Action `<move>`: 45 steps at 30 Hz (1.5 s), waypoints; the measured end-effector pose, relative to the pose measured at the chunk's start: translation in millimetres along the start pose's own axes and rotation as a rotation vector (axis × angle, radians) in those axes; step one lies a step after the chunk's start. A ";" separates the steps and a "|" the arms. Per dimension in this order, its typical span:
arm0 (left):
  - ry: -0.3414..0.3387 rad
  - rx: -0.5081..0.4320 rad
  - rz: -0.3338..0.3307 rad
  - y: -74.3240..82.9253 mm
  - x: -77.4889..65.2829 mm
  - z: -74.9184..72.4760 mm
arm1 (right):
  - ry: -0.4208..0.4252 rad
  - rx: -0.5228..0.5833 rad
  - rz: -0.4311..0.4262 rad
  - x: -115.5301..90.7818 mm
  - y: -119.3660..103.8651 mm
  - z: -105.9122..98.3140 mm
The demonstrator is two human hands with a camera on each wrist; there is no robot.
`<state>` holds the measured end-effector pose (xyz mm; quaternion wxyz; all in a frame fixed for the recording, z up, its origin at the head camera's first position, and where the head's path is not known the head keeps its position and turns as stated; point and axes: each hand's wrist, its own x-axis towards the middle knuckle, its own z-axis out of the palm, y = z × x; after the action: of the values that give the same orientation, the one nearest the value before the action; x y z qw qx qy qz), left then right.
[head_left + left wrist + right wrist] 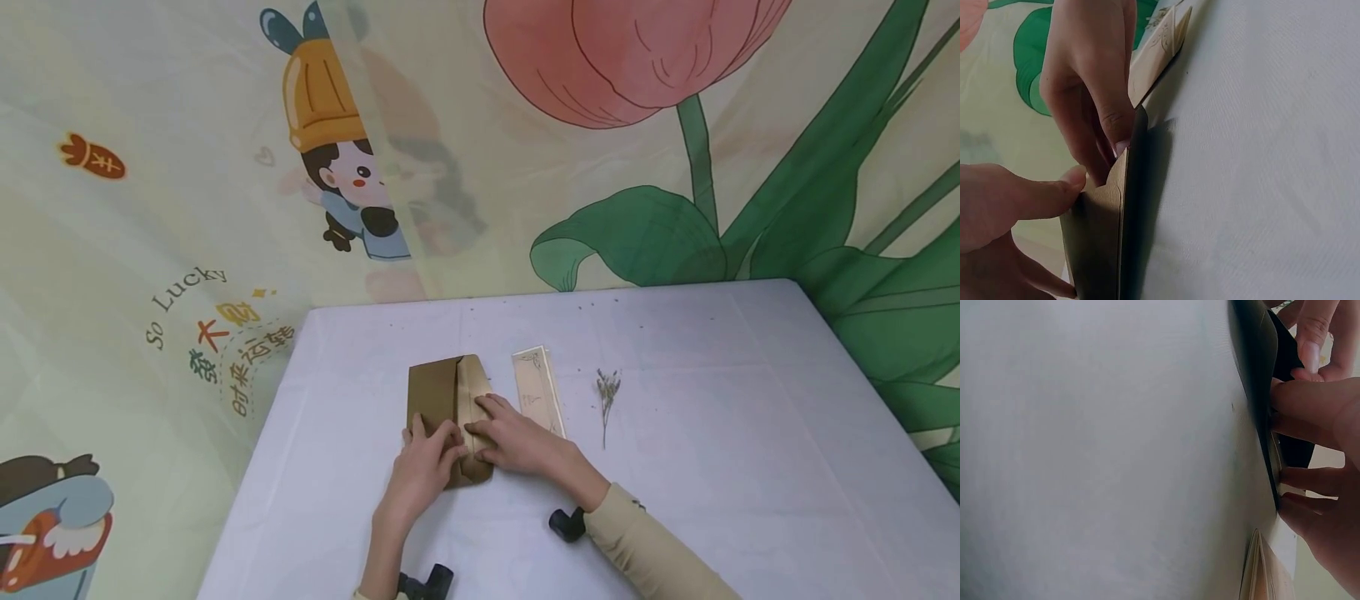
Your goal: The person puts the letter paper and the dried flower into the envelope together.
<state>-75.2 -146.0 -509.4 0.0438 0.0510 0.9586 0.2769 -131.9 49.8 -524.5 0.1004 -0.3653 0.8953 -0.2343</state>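
Note:
A brown paper envelope (433,387) lies on the table, its lighter flap (471,379) folded out along the right side. My left hand (422,467) is over the lower left of the envelope, thumb and forefinger pinching the pocket's edge near the flap. From the right, my right hand (525,440) presses on the flap with spread fingers. In the left wrist view the envelope (1100,244) appears edge-on, the left thumb (1054,194) at its corner. The right wrist view shows the envelope's dark pocket (1288,353) standing a little apart from the flap.
Beside the right hand lies a narrow cream folded card (536,383) with fine line drawings. Farther right is a small dried flower sprig (606,404). Dark crumbs dot the white tablecloth (712,433). A printed cloth (465,150) hangs behind the table.

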 end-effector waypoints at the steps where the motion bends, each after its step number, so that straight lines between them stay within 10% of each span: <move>1: -0.007 -0.006 -0.001 -1.1 -0.8 -0.2 | -0.003 -0.001 0.001 0.1 -0.1 0.1; 33: -0.106 -0.045 -0.028 -14.7 -13.3 -7.1 | -0.054 -0.015 0.039 0.4 -6.8 -2.6; 45: -0.094 -0.031 0.002 -15.6 -12.7 -4.1 | 0.082 -0.074 -0.009 -10.4 -6.2 -0.9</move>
<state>-64.2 -162.9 -513.7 0.0890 0.0641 0.9511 0.2889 -121.1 53.5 -520.5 0.0490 -0.3632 0.9050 -0.2161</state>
